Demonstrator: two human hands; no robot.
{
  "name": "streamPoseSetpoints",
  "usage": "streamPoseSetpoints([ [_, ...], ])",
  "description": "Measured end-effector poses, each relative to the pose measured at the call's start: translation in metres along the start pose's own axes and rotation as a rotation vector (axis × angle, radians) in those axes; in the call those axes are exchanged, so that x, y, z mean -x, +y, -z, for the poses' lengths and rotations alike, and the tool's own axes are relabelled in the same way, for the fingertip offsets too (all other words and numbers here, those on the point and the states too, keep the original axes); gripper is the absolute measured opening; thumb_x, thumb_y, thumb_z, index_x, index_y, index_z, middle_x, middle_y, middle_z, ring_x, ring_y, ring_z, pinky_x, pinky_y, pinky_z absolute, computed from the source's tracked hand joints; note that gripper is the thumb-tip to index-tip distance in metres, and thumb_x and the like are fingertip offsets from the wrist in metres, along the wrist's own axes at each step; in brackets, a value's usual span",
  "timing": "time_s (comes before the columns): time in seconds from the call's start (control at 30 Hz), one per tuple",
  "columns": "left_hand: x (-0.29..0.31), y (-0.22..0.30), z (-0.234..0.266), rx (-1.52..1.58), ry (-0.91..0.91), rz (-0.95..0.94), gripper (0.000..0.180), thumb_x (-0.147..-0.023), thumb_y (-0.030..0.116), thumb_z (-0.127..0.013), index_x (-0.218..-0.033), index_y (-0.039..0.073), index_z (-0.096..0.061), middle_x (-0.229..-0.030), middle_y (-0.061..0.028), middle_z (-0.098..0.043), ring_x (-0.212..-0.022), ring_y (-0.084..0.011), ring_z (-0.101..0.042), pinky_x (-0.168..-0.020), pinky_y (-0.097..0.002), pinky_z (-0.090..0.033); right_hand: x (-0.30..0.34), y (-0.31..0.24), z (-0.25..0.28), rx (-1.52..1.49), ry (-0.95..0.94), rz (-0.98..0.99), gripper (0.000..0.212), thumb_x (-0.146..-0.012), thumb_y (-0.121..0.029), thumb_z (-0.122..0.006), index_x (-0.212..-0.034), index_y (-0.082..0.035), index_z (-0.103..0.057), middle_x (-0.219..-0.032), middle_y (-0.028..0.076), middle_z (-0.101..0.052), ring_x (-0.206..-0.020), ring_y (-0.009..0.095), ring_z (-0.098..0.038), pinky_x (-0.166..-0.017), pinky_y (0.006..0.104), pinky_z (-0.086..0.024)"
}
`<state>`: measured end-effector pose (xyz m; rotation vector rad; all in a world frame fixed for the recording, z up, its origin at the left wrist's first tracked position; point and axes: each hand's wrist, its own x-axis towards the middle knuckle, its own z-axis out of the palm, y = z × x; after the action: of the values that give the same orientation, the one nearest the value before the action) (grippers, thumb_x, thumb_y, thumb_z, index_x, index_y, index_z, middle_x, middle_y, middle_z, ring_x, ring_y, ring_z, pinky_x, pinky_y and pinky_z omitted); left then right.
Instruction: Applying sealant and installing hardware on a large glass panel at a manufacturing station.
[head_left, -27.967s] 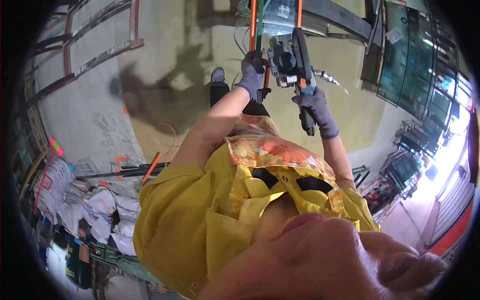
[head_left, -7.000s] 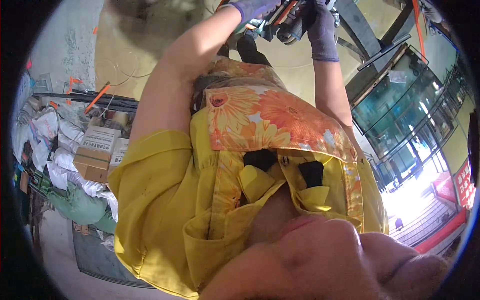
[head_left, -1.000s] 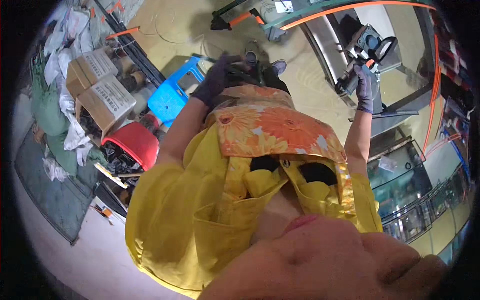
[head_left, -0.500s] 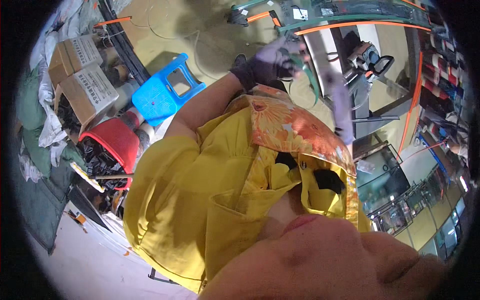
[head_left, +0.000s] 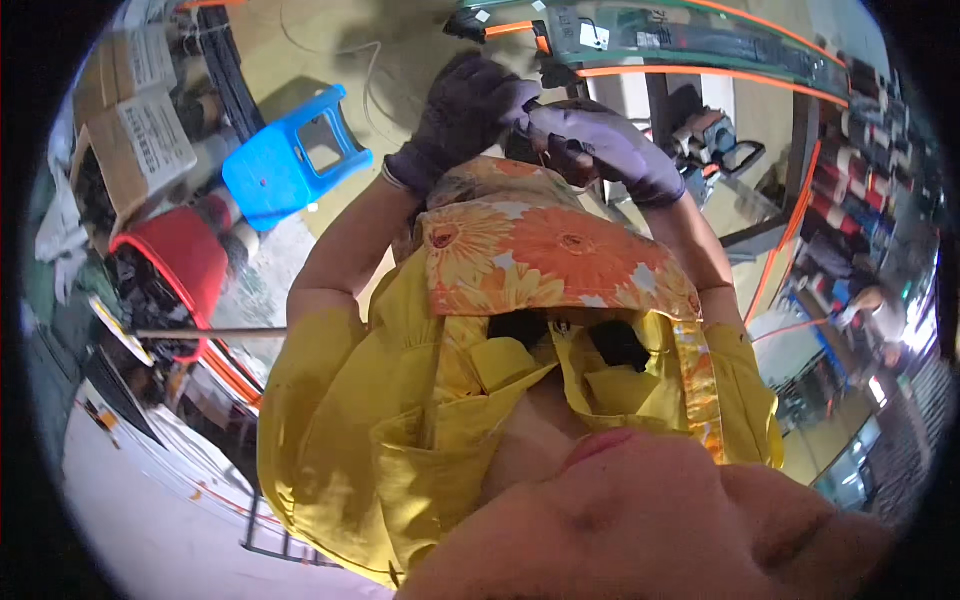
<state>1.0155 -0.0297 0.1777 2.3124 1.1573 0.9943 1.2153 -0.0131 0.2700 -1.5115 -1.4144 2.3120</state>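
Observation:
Both my hands wear dark purple gloves and meet in front of my chest, just above the orange flowered apron (head_left: 560,250). My left hand (head_left: 462,115) has its fingers curled. My right hand (head_left: 605,150) lies against it, its fingertips touching the left hand's fingers. A small dark shape shows under where they meet, but I cannot tell what it is or whether either hand grips it. A dark power tool (head_left: 712,138) lies on the glass table (head_left: 740,205) just beyond my right hand, with no hand on it.
Glass sheets with orange edging (head_left: 690,40) lie across the top. On the floor to the left stand a blue plastic stool (head_left: 290,165), a red stool (head_left: 170,260) and cardboard boxes (head_left: 140,125). Shelves and another person (head_left: 880,305) are at far right.
My right hand has left the power tool on the glass table and come back to my left hand at my chest. The view has swung slightly.

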Motion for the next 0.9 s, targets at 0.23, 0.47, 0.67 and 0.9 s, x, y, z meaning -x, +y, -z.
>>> streamPoseSetpoints([
  [0.23, 0.094, -0.113, 0.049, -0.281, 0.534, 1.053, 0.025, -0.082, 0.019, -0.05, -0.102, 0.01, -0.06, -0.105, -0.016, -0.06, -0.092, -0.0331, -0.06, -0.078, -0.0407, -0.048, 0.034, 0.034, 0.106, -0.104, -0.122, -0.046, 0.032, -0.087, -0.033, -0.054, -0.087, -0.002, -0.061, -0.062, 0.004, -0.055, -0.053, 0.011, -0.054, -0.047, 0.0242, -0.04],
  [0.47, 0.146, -0.154, -0.131, 0.894, 0.521, 1.699, 0.027, -0.081, 0.038, -0.048, -0.07, 0.013, -0.05, -0.062, -0.0051, -0.048, -0.051, -0.0191, -0.045, -0.044, -0.0308, -0.036, -0.083, 0.027, 0.137, 0.749, -0.112, 1.003, 0.022, -0.085, -0.02, -0.052, -0.098, -0.004, -0.059, -0.069, 0.003, -0.052, -0.055, 0.01, -0.047, -0.05, 0.0234, -0.036],
  [0.67, 0.123, -0.087, -0.292, 1.294, 0.591, 1.106, 0.012, -0.085, 0.021, -0.046, -0.073, 0.017, -0.046, -0.054, 0.0016, -0.04, -0.043, -0.0096, -0.038, -0.038, -0.024, -0.031, -0.157, 0.004, 0.123, 0.776, -0.289, 1.628, 0.018, -0.074, -0.006, -0.061, -0.091, 0.0, -0.06, -0.079, 0.013, -0.062, -0.073, 0.03, -0.061, -0.066, 0.0363, -0.049],
  [0.9, 0.031, 0.014, -0.336, 2.0, 0.733, 1.525, 0.009, -0.087, 0.02, -0.046, -0.08, 0.016, -0.049, -0.06, 0.0016, -0.045, -0.048, -0.0107, -0.042, -0.044, -0.0267, -0.036, -0.141, 0.051, 0.167, 0.982, -0.251, 1.095, 0.031, -0.08, -0.009, -0.055, -0.109, -0.001, -0.057, -0.111, 0.017, -0.057, -0.101, 0.03, -0.054, -0.086, 0.0363, -0.044],
])
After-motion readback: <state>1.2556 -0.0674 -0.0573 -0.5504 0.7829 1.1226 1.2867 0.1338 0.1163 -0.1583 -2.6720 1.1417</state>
